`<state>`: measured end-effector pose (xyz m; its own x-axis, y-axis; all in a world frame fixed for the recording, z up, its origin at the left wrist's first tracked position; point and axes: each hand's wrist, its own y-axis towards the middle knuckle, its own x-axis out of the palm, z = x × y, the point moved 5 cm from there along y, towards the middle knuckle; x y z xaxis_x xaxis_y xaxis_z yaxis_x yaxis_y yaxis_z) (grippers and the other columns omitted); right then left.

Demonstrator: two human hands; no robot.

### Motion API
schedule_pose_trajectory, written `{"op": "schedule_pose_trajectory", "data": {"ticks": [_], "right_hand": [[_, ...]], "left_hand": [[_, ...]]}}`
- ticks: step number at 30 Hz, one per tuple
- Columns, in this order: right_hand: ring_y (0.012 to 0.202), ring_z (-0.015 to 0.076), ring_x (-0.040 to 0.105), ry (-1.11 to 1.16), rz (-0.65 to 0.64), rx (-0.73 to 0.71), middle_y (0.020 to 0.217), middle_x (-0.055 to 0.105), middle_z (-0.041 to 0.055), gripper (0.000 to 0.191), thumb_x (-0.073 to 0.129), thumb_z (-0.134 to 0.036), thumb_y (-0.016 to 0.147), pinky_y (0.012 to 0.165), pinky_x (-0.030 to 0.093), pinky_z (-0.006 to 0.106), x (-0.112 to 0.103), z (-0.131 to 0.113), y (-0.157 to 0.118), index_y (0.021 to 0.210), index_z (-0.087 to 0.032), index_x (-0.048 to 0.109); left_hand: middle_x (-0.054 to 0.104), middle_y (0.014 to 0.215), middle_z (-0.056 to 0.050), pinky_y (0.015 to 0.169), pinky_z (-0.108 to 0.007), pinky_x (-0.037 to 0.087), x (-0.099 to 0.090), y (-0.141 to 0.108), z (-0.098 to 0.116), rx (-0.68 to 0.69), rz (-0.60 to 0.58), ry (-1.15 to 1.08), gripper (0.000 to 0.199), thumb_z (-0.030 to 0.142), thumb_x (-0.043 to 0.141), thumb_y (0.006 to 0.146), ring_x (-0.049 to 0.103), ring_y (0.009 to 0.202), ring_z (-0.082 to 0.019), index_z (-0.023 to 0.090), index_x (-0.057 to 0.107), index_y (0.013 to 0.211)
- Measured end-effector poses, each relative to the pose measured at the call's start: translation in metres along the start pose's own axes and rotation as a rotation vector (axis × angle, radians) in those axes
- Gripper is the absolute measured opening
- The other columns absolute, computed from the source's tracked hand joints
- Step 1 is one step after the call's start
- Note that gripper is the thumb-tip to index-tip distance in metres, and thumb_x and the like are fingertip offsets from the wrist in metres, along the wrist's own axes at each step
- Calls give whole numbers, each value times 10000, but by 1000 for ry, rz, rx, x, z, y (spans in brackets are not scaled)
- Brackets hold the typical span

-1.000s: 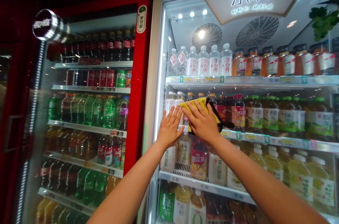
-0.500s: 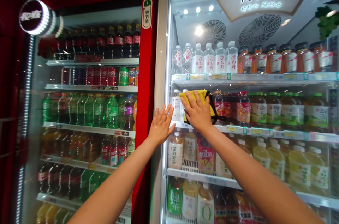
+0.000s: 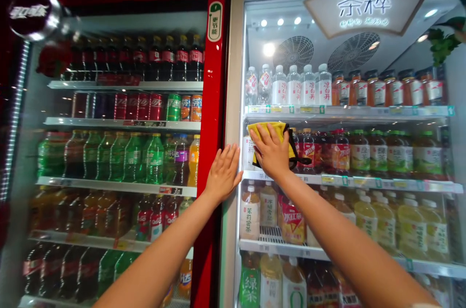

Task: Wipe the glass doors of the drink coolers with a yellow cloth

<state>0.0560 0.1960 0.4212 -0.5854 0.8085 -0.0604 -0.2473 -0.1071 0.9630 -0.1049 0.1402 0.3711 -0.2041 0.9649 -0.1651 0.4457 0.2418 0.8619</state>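
Note:
My right hand (image 3: 271, 153) lies with spread fingers on a yellow cleaning cloth (image 3: 287, 134) with a black edge, pressing it against the glass door (image 3: 382, 153) of the right-hand drinks fridge. The cloth covers part of the second shelf's left end, where a white-labelled bottle (image 3: 250, 150) shows beside it. A black strap (image 3: 302, 160) hangs off the cloth's right side. Farther left, my left hand (image 3: 223, 172) is flat with its fingers out, at the beige door frame (image 3: 235, 80). It holds nothing; whether the whole palm touches the frame I cannot tell.
A red-framed drinks fridge (image 3: 214, 104) stands close on the left, with a round lit sign (image 3: 34, 12) jutting out. Rows of bottles (image 3: 396, 153) fill the shelves behind the glass. A fan-shaped lit sign (image 3: 364, 9) is at the top of the right door.
The fridges have shifted right in my view. Against the glass, the cloth under my right hand has moved a little left, closer to the door frame. My left hand stays flat.

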Motion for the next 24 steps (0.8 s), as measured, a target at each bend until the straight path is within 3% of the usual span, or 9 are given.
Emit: {"op": "schedule_pose_trajectory", "data": {"ticks": [3, 6, 10, 13, 15, 19, 24], "right_hand": [[1529, 294, 319, 2, -70, -159, 1625, 448, 42, 509, 488, -305, 1014, 1227, 115, 644, 1, -7, -20, 1521, -337, 485], [1503, 253, 376, -29, -99, -267, 1597, 490, 9, 494, 492, -288, 1017, 1242, 151, 576, -7, 5, -39, 1504, -371, 501], [1493, 291, 389, -63, -62, -118, 1602, 481, 35, 504, 498, -278, 1008, 1223, 177, 608, -9, 14, -26, 1508, -336, 508], [1518, 328, 339, -36, -23, -5, 1624, 446, 50, 534, 503, -268, 993, 1208, 163, 659, 0, -6, -1, 1524, -321, 491], [1532, 333, 308, -8, -25, -4, 1635, 428, 54, 557, 503, -263, 987, 1208, 144, 674, 7, -24, 9, 1540, -324, 469], [1542, 304, 296, 27, -119, -144, 1644, 413, 31, 564, 508, -267, 988, 1237, 99, 646, 16, -49, 5, 1544, -339, 456], [1535, 259, 325, 42, -207, -345, 1621, 449, -23, 540, 494, -269, 1011, 1267, 81, 573, 17, -55, -23, 1538, -382, 452]], "left_hand": [[306, 1683, -160, 1292, -485, 203, 3, -7, -3, 5, 14, -20, 822, 354, 455, 1033, 256, 1572, -286, 132, -35, 1655], [311, 1679, -168, 1286, -502, 218, 4, -15, -6, 16, 17, -42, 839, 346, 464, 1029, 268, 1568, -294, 129, -54, 1652], [321, 1675, -163, 1283, -511, 227, 4, -22, -12, 18, 9, -59, 847, 341, 479, 1019, 281, 1563, -297, 128, -41, 1654], [320, 1676, -164, 1285, -494, 227, 3, -26, -15, -1, 5, -61, 836, 342, 484, 1014, 278, 1564, -295, 117, -3, 1656], [319, 1677, -165, 1288, -488, 223, 3, -28, -15, -7, -4, -64, 824, 341, 487, 1011, 262, 1570, -291, 109, 30, 1656], [325, 1672, -178, 1291, -497, 218, -2, -31, -14, -21, -3, -42, 802, 346, 483, 1011, 248, 1574, -298, 81, 78, 1650], [318, 1675, -172, 1298, -488, 206, -16, -38, -17, -40, 2, -19, 774, 345, 474, 1015, 227, 1582, -289, 78, 113, 1645]]}}
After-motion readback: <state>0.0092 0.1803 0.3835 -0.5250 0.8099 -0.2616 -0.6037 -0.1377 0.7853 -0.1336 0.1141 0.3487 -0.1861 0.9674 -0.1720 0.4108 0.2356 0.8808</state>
